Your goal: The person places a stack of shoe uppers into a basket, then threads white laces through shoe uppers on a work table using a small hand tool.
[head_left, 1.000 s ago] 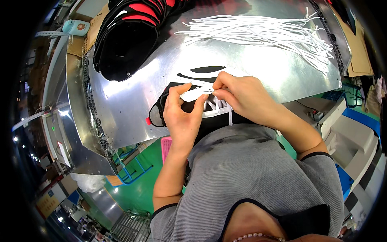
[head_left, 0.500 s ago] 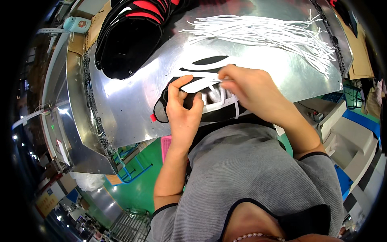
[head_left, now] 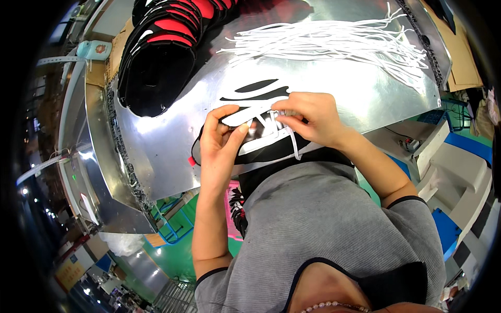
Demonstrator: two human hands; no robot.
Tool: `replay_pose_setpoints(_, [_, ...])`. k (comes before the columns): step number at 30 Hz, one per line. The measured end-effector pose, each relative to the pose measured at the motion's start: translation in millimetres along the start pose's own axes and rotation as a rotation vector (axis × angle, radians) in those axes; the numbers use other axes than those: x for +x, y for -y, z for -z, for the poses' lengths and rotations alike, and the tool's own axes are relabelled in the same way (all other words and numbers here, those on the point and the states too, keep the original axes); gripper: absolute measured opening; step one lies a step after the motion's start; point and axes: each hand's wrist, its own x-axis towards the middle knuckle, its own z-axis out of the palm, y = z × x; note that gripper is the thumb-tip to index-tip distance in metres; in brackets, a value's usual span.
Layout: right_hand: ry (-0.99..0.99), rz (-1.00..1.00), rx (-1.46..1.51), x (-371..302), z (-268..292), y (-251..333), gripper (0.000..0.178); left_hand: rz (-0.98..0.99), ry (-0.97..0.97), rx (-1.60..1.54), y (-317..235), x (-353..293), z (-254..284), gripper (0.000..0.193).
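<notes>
A black and white shoe upper [head_left: 271, 155] with a small red heel tab lies on the metal table in front of me, its heel toward the left. My left hand [head_left: 216, 140] grips it by the white eyelet strip, with the thumb at the opening and the fingers on the far side. A white shoelace [head_left: 295, 143] crosses the front of the upper, and one end hangs over its near side. Close to the eyelets my right hand [head_left: 312, 119] pinches the lace; its fingertips partly cover the spot.
Nested black and red shoe uppers [head_left: 159, 78] stand at the back left. A bundle of loose white shoelaces [head_left: 334, 44] is spread across the far right of the metal table [head_left: 167, 151]. Below the near edge is a pink basket [head_left: 233, 221]. A pale green bottle [head_left: 95, 50] stands far left.
My right hand has come a little left and nearer, its fingers closer to the eyelets. The upper and my left hand appear slightly further left, and the hanging lace end lies differently.
</notes>
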Motion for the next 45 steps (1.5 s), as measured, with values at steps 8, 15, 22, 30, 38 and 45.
replay_pose_setpoints(8, [-0.047,0.321,-0.113,12.5,-17.6,-5.5,0.023,-0.138,-0.118,0.271,12.4,7.5,-3.8,0.029])
replay_pose_setpoints(15, [0.093,0.423,0.089,8.4,-8.5,-9.1,0.025,-0.106,-0.176,0.302,8.3,12.5,-2.6,0.029])
replay_pose_setpoints(22, [-0.049,-0.158,0.410,8.4,3.8,-2.7,0.013,-0.607,-0.199,1.185,-8.6,-28.1,-25.6,0.047])
replay_pose_setpoints(30, [0.193,-0.600,0.194,-39.5,16.3,27.4,0.023,-0.700,-0.122,1.102,13.5,-2.2,-38.9,0.023])
replay_pose_setpoints(38, [0.591,-0.693,0.865,-65.6,19.6,37.3,0.018,-0.456,-0.047,1.264,-0.1,4.0,-35.8,0.023])
replay_pose_setpoints(45, [0.093,-0.444,0.584,-22.1,25.3,30.7,0.016,-0.275,0.049,1.134,1.7,6.4,-24.6,0.024])
